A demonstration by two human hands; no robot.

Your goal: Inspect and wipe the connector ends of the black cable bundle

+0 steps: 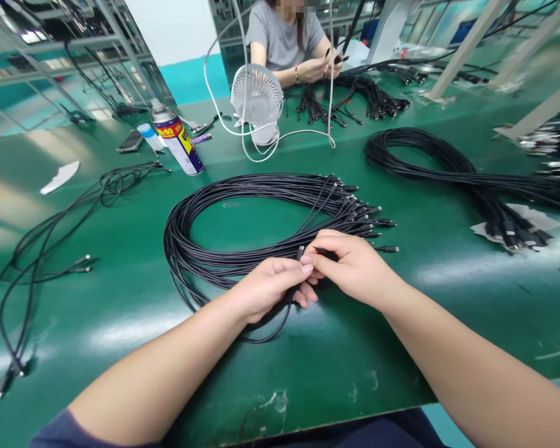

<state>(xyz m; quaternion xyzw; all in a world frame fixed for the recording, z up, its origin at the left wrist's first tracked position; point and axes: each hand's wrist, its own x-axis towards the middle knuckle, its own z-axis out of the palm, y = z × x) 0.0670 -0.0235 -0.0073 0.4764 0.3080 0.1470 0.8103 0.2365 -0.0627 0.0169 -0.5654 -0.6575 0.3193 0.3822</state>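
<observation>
Both my hands meet over the near edge of a looped bundle of black cables [182, 230] on the green table. My left hand [273, 283] pinches a black cable [280, 326] near its plug, with the cable hanging in a small loop below. Touching it from the other side, my right hand [350, 264] is closed with thumb and fingers at the same cable end. A small connector tip [300, 252] sticks up between the hands. Several plugs of the bundle [364, 214] fan out just beyond my right hand.
Loose cables [32, 249] lie at left. A spray can [180, 140], white fan [256, 99] and phone [130, 141] stand or lie farther back. Another cable bundle [424, 155] rests at right. Across the table, a person [284, 37] in grey handles cables [373, 93].
</observation>
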